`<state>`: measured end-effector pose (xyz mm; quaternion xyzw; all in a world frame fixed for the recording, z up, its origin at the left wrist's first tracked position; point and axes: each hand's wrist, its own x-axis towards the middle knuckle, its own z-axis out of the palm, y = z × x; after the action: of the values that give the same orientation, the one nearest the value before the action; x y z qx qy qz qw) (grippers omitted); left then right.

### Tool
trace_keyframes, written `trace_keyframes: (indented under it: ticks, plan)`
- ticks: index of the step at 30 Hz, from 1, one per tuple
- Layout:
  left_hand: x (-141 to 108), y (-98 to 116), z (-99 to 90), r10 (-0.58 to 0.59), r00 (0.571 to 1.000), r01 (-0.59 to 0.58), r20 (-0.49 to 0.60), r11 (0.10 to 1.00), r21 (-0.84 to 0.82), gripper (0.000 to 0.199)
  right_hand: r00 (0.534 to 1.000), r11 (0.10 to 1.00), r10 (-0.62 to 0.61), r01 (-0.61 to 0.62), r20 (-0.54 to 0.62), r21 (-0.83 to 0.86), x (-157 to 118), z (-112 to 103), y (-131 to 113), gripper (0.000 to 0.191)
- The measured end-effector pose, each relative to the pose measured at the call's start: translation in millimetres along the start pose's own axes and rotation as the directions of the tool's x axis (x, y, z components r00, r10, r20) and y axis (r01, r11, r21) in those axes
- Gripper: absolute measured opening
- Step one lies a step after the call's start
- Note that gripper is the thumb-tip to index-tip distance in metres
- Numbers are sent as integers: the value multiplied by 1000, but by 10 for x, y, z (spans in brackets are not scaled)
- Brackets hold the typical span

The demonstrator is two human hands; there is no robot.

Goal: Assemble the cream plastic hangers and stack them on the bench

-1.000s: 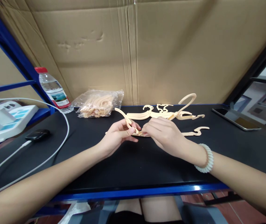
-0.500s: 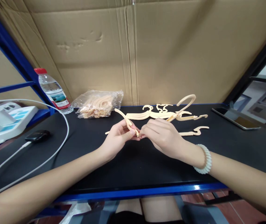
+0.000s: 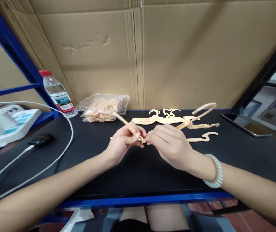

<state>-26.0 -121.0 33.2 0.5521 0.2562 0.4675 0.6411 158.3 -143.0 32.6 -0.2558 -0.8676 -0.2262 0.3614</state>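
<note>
My left hand [image 3: 119, 144] is closed around a slim beige plastic hanger arm [image 3: 123, 120], whose free end sticks up to the left. Pinched in my right hand [image 3: 170, 144] is a beige hanger piece with a large open hook [image 3: 209, 107] rising to the right. Between my fingertips the two parts meet, but my fingers hide whether they are joined. Beyond my hands lie stacked folded hangers [image 3: 144, 121] and small loose hook pieces [image 3: 170, 113]. Another beige hook part [image 3: 206, 137] lies on the black table [image 3: 133, 174], partly behind my right hand.
At the back left, a clear plastic bag [image 3: 104, 108] holds more beige parts beside a water bottle [image 3: 60, 96]. A white power strip [image 3: 29, 119], a cable [image 3: 72, 129] and a small black device [image 3: 41, 139] are at the left. A phone [image 3: 245, 125] lies right.
The hanger arm in my left hand has tilted lower to the left. The hook in my right hand has swung right and down. Both hands stay close together.
</note>
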Motion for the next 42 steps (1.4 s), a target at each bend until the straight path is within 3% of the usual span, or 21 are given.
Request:
trace_keyframes:
  ticks: [8, 17, 29, 35, 42]
  plan:
    - [45, 19, -79, -6, 996, 7, 89, 1000, -3, 17, 999, 999, 27, -27, -23, -21, -14, -17, 16, 32]
    - [40, -21, -48, -107, 990, 110, 91, 993, -33, 18, 999, 998, 9, -11, -43, -56, -3, -32, 14, 32]
    - [29, -71, -38, -43, 999, 42, 5, 997, 59, 23, 999, 998, 41, -41, -10, 43, -28, -16, 15, 34]
    - [43, -88, -25, -47, 999, 47, 6, 999, -6, 23, 999, 998, 41, -39, -27, 44, -27, -10, 10, 35]
    - [34, -97, 14, -36, 997, 36, -69, 999, 3, 25, 998, 999, 34, -32, -47, 30, -19, -5, -2, 34]
